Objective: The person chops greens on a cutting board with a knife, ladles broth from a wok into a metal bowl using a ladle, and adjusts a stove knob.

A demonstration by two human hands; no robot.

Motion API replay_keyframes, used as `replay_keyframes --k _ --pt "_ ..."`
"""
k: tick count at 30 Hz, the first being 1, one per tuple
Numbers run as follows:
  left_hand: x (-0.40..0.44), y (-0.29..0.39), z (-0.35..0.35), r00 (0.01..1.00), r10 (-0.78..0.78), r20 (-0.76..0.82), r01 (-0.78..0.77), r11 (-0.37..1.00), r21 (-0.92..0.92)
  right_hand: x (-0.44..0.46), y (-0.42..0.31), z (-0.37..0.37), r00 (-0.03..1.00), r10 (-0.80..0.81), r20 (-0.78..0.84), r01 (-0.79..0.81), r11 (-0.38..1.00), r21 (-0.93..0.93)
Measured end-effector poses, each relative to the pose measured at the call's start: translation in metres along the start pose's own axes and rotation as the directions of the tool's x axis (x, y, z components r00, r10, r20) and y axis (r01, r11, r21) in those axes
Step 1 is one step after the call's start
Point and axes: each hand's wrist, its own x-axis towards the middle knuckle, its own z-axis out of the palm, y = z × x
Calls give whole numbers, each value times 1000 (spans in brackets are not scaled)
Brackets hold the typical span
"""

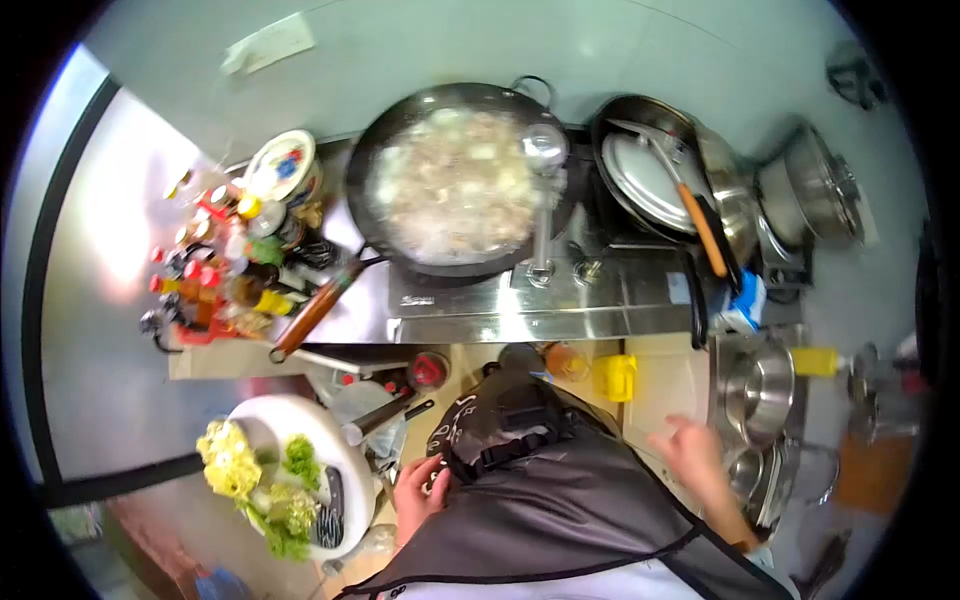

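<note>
My left hand [418, 500] is low in the view, beside the dark apron [560, 500], its fingers bent near the apron's edge; whether they grip anything is unclear. My right hand [690, 455] hangs to the right of the apron, fingers apart and slightly blurred, holding nothing. On the stove [600, 295] a large wok [365, 195] holds pale, bubbling food [450, 185] under steam. A metal ladle [543, 200] rests at the wok's right side. The wok's wooden handle [320, 310] points toward the lower left. Neither hand touches the wok.
Sauce bottles [220, 260] crowd the stove's left. A second pan [625, 110] holds a lid [650, 180] and an orange-handled utensil [703, 230]. Lower left, a white board [352, 460] bears greens and a knife [335, 490]. Metal bowls [765, 390] and a steel pot [800, 190] are at right.
</note>
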Motion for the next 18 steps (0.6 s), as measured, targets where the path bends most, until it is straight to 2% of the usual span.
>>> replay_keyframes --k 1,2,3,5,7,8,9,10,11,12,13,14,15,16,17,18 --pt "5 -24 -1 999 15 50 -15 1000 -2 -14 46 76 996 67 62 -78 980 182" --pt "17 -35 -4 995 -85 55 90 991 -99 -29 89 150 983 134 123 -169 922 349" --pt "34 -46 -2 999 50 -17 -51 992 -111 -36 116 212 981 45 188 -88 969 231" --pt "61 -8 -8 980 196 19 -194 977 -84 -30 154 320 953 -54 299 50 999 21" --pt "71 25 -2 904 409 122 -420 903 85 -68 75 164 920 -310 239 276 947 166" --pt "72 34 5 852 502 151 -518 850 98 -65 55 125 881 -401 253 322 898 300" --pt "76 37 11 741 648 176 -664 746 48 -63 35 87 833 -487 264 349 831 432" --pt "72 44 17 730 658 185 -675 737 43 -83 42 82 841 -474 259 335 834 438" --pt "70 51 17 736 656 170 -673 736 72 -91 50 79 916 -362 173 59 548 835" --pt "74 53 16 733 668 131 -680 725 109 -86 48 88 981 -167 98 25 613 789" --pt "75 63 12 765 639 85 -644 753 135 -82 46 98 999 35 20 -38 659 752" --pt "82 68 11 705 709 -14 -700 699 143 -78 38 120 944 107 -312 -54 983 175" --pt "84 79 5 777 625 -70 -613 778 138 -79 55 147 967 80 -243 -61 995 83" --pt "89 88 -1 787 605 -120 -572 788 228 -75 77 165 981 64 -181 -67 998 -14" --pt "107 80 -10 713 687 -139 -607 705 366 -66 73 157 984 0 -180 -4 1000 -24" --pt "114 90 -18 754 641 -146 -519 717 466 -67 65 142 990 -28 -140 40 996 82"
